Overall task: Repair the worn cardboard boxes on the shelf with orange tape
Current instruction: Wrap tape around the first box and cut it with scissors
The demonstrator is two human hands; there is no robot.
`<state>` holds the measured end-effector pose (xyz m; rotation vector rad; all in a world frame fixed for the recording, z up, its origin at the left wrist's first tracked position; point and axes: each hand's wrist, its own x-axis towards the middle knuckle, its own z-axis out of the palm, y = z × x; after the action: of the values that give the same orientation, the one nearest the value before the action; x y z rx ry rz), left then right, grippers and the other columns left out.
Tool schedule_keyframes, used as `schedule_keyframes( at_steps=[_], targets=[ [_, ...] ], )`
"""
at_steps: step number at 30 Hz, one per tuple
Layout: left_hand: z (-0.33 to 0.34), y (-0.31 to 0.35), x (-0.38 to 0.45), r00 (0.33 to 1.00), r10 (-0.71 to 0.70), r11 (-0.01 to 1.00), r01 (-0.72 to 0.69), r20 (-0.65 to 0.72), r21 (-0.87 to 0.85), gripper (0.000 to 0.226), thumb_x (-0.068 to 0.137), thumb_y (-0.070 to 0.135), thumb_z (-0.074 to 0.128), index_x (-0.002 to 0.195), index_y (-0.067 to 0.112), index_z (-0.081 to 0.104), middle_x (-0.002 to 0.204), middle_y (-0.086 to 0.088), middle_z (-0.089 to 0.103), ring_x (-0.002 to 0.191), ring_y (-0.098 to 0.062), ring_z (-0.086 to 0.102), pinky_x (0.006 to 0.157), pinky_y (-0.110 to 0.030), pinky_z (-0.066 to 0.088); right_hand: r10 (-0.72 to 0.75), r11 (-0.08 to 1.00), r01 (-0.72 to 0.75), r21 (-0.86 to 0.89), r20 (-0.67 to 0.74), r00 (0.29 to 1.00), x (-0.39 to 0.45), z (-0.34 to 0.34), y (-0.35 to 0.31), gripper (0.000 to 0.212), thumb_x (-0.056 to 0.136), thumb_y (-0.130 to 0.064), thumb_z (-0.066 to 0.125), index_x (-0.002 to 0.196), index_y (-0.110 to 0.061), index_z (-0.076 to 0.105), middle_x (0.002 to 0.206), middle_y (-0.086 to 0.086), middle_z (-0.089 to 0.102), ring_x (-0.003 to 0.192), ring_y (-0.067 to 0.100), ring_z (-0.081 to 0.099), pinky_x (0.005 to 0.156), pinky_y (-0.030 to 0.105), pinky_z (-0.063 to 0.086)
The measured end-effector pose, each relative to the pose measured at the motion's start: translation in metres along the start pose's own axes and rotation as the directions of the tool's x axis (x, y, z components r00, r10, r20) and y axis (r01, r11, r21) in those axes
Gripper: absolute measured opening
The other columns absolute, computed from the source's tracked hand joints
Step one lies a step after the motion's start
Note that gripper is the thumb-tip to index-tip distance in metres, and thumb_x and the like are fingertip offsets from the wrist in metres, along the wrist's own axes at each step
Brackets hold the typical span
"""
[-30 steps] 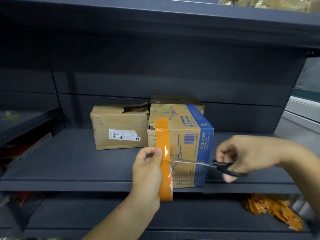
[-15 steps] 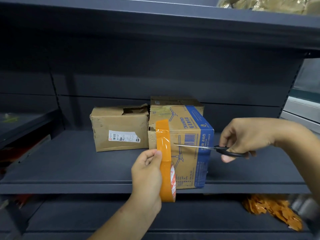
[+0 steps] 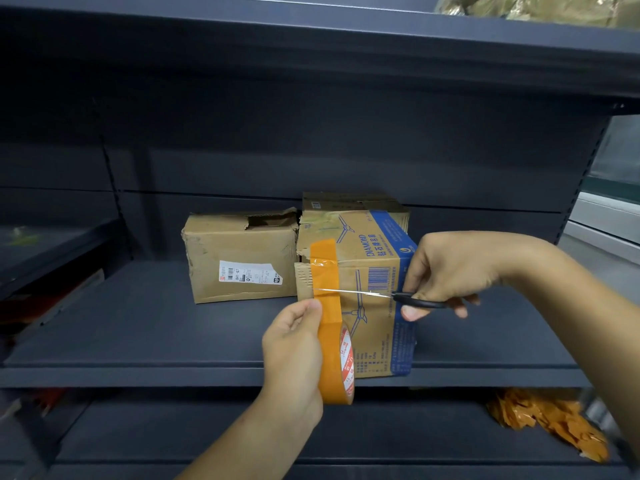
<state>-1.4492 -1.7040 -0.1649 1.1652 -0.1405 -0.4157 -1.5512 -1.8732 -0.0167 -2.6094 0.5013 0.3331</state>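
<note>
A shop stockroom or store aisle. Dark metal shelving (image 3: 311,372) fills the view; orange packets (image 3: 550,424) lie at 4 o'clock.

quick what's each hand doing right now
Left hand: holding the tape roll.
Right hand: holding the scissors.

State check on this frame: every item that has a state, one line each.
printed box: upright at shelf edge, orange strip stuck over its top front corner
plain box: top torn open
tape roll: strip still uncut, gripped by left hand
scissors: blades across the strip, held by right hand
</note>
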Motion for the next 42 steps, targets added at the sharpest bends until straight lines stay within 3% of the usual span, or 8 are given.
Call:
schedule_keyframes(
  at_steps=[9,21,26,31,34,42],
  targets=[
    [0.001,0.003,-0.002,0.999,0.042,0.999,-0.041,0.025,-0.007,0.009,0.096,0.032,0.065,0.090,0.029,0.071,0.079,0.009,0.075,0.084,-0.021,0.072,0.082,-0.048,0.061,-0.027,1.000,0.027,0.011,-0.011,1.000,0.002,0.000,0.003,0.044,0.060,-0.060,0.083,0.082,-0.023,0.081,0.060,-0.005,0.068,0.044,0.011,0.052,0.045,0.021,0.042],
    [0.000,0.004,-0.001,0.996,0.068,0.997,-0.069,0.053,0.026,0.016,0.097,0.035,0.063,0.083,0.038,0.071,0.082,0.006,0.076,0.078,-0.019,0.074,0.073,-0.043,0.063,-0.074,0.995,0.080,0.057,-0.091,0.993,0.008,0.005,0.016,0.046,0.050,-0.064,0.084,0.079,-0.027,0.081,0.056,-0.006,0.063,0.049,0.013,0.043,0.046,0.023,0.035],
    [-0.006,0.002,-0.007,0.993,0.077,0.997,-0.078,0.084,0.000,0.019,0.095,0.038,0.064,0.083,0.024,0.068,0.080,-0.007,0.075,0.062,-0.021,0.073,0.057,-0.038,0.061,-0.082,0.995,0.088,0.056,-0.115,0.990,0.007,0.010,0.020,0.046,0.050,-0.062,0.086,0.082,-0.030,0.081,0.056,-0.005,0.061,0.051,0.013,0.044,0.046,0.022,0.036],
    [-0.018,0.000,-0.007,0.992,0.107,0.994,-0.109,0.060,0.019,0.029,0.092,0.042,0.065,0.074,0.020,0.062,0.073,-0.006,0.071,0.060,-0.018,0.071,0.055,-0.037,0.059,-0.129,0.979,0.153,0.132,-0.175,0.976,0.007,0.013,0.024,0.049,0.048,-0.061,0.082,0.081,-0.026,0.081,0.057,-0.005,0.062,0.048,0.010,0.050,0.048,0.021,0.044],
    [-0.025,0.002,-0.003,0.993,0.119,0.991,-0.120,0.008,0.052,0.031,0.091,0.044,0.067,0.075,0.017,0.062,0.071,-0.004,0.068,0.065,-0.021,0.066,0.063,-0.048,0.060,-0.147,0.970,0.178,0.165,-0.183,0.972,0.005,0.017,0.025,0.046,0.048,-0.060,0.083,0.080,-0.027,0.082,0.060,-0.004,0.065,0.050,0.009,0.050,0.049,0.021,0.045],
    [-0.041,0.005,0.009,0.977,0.197,0.978,-0.190,-0.085,0.090,0.017,0.090,0.028,0.070,0.076,0.021,0.067,0.067,0.008,0.067,0.072,-0.020,0.064,0.055,-0.032,0.058,-0.164,0.956,0.207,0.209,-0.207,0.964,0.003,0.027,0.032,0.043,0.052,-0.056,0.086,0.081,-0.024,0.082,0.061,-0.002,0.065,0.052,0.012,0.049,0.048,0.023,0.043]
  ],
)
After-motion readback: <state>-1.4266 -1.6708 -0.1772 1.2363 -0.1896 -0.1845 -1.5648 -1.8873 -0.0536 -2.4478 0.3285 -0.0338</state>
